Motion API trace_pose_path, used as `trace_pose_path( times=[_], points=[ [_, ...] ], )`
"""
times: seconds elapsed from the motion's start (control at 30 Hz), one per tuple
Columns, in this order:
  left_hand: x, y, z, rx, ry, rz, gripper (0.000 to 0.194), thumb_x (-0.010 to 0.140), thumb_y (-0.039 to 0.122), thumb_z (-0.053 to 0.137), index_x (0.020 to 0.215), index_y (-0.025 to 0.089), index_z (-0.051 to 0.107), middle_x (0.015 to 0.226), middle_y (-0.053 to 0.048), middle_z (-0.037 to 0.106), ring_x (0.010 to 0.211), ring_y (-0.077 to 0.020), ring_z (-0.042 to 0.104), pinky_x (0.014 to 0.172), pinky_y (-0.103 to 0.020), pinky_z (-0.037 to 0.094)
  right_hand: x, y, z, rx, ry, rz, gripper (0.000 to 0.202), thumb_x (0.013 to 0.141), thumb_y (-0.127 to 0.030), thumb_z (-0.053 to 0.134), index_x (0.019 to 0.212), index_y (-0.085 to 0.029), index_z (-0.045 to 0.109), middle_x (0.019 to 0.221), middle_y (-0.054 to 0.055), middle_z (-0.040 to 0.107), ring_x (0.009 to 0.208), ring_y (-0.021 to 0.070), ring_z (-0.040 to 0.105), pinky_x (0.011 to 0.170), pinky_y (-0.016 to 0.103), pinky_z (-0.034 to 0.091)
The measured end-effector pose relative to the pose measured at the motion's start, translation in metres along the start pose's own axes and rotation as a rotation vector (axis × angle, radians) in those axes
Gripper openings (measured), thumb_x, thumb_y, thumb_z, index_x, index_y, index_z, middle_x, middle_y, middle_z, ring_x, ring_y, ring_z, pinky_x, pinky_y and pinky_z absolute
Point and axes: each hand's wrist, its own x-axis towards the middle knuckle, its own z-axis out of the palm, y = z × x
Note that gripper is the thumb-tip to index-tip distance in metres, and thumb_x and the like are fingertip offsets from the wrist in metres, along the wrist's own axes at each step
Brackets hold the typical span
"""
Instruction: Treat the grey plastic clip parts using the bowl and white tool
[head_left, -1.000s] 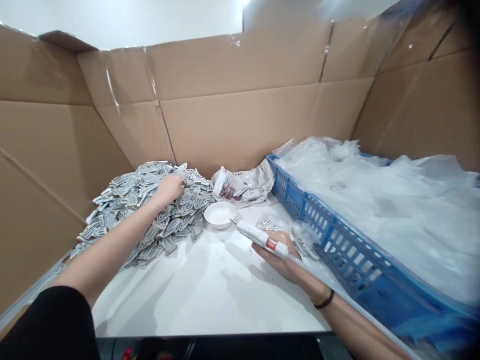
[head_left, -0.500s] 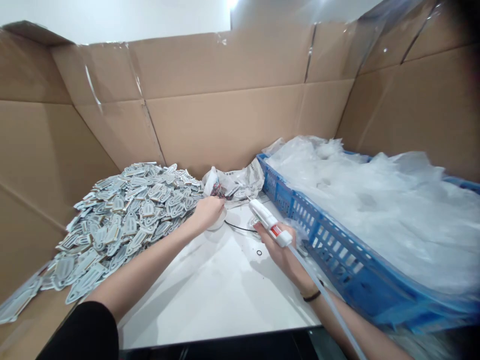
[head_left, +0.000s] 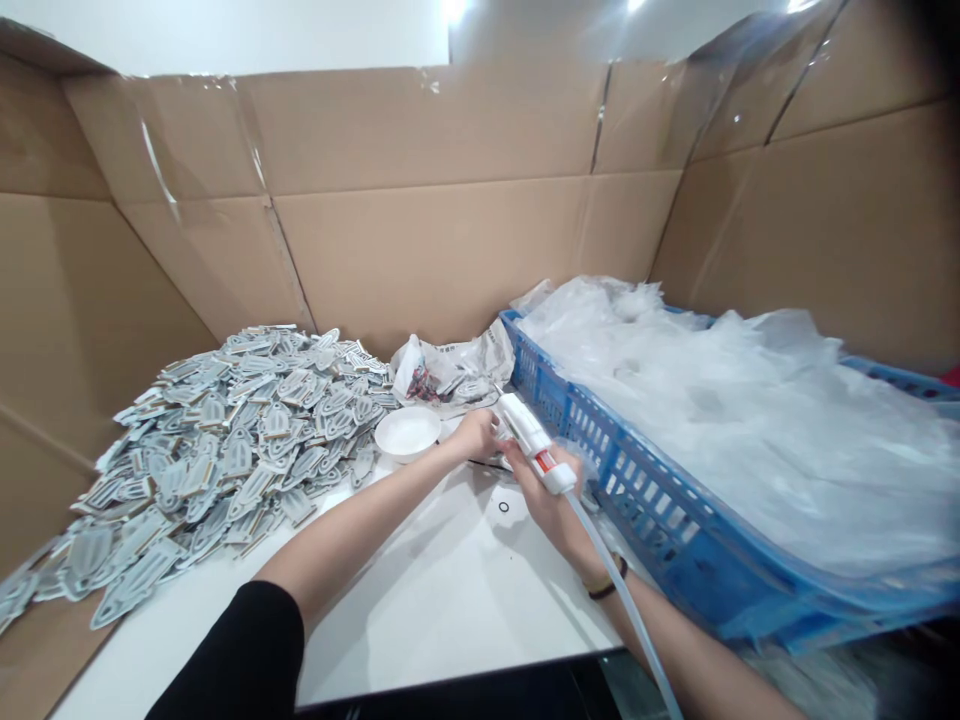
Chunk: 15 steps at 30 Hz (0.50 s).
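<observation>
My right hand (head_left: 546, 490) is wrapped round a white hand tool (head_left: 534, 440) with a red-marked label, a thin tip pointing away and a pale tube (head_left: 626, 585) trailing from its back end. Close beside its fingertips is my left hand (head_left: 475, 435), its fingers pinched together; what they hold is too small or hidden to make out. A white shallow bowl (head_left: 408, 433) sits just left of my left hand. Beyond the hands, small red-and-dark pieces (head_left: 424, 383) lie in a crumpled bag (head_left: 457, 360). A small black ring (head_left: 503, 507) rests on the white table (head_left: 442, 580).
A large heap of grey loop-shaped flat parts (head_left: 247, 440) covers the left side. On the right, a blue plastic crate (head_left: 637, 460) is filled with clear plastic bags (head_left: 720, 410). Cardboard walls (head_left: 420, 220) stand around the back and sides.
My left hand has moved right from above the bowl and the bag to beside my right hand, uncovering the bowl. My right hand keeps hold of the white tool. The view has shifted slightly.
</observation>
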Motion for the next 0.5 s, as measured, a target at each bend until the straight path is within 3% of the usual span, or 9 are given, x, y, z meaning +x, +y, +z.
trace_pose_path(
  times=[0.1, 0.23, 0.4, 0.5],
  points=[
    [0.0, -0.005, -0.006, 0.039, 0.048, -0.054, 0.026, 0.059, 0.023, 0.08, 0.056, 0.014, 0.057, 0.051, 0.003, 0.049, 0.057, -0.0138, 0.05, 0.058, -0.025, 0.04, 0.002, -0.003, -0.002, -0.003, -0.007, -0.033, 0.042, 0.091, -0.048, 0.056, 0.06, -0.021, 0.05, 0.053, -0.001, 0.047, 0.052, 0.0137, 0.046, 0.049, 0.027, 0.034],
    [-0.018, 0.001, -0.02, 0.059, 0.118, -0.045, 0.023, 0.065, 0.03, 0.076, 0.069, 0.013, 0.06, 0.061, 0.001, 0.058, 0.059, -0.0129, 0.052, 0.057, -0.023, 0.037, 0.003, -0.003, -0.004, 0.02, 0.013, 0.0, 0.043, 0.09, -0.05, 0.057, 0.059, -0.021, 0.049, 0.052, -0.001, 0.047, 0.053, 0.014, 0.048, 0.051, 0.027, 0.038],
    [-0.069, 0.02, -0.045, 0.115, 0.163, 0.028, 0.021, 0.074, 0.035, 0.069, 0.076, 0.017, 0.058, 0.079, -0.003, 0.063, 0.077, -0.0173, 0.057, 0.068, -0.024, 0.04, 0.002, -0.003, -0.003, 0.073, 0.013, 0.085, 0.043, 0.089, -0.05, 0.06, 0.058, -0.022, 0.048, 0.05, -0.001, 0.049, 0.05, 0.0143, 0.047, 0.047, 0.027, 0.037],
    [-0.105, 0.025, -0.057, 0.224, 0.128, 0.017, 0.018, 0.086, 0.037, 0.059, 0.084, 0.019, 0.057, 0.081, -0.001, 0.061, 0.078, -0.0176, 0.056, 0.069, -0.025, 0.039, 0.001, 0.0, 0.0, 0.077, 0.002, 0.095, 0.042, 0.087, -0.051, 0.061, 0.059, -0.022, 0.05, 0.05, -0.001, 0.051, 0.05, 0.0147, 0.048, 0.045, 0.027, 0.036]
  ],
)
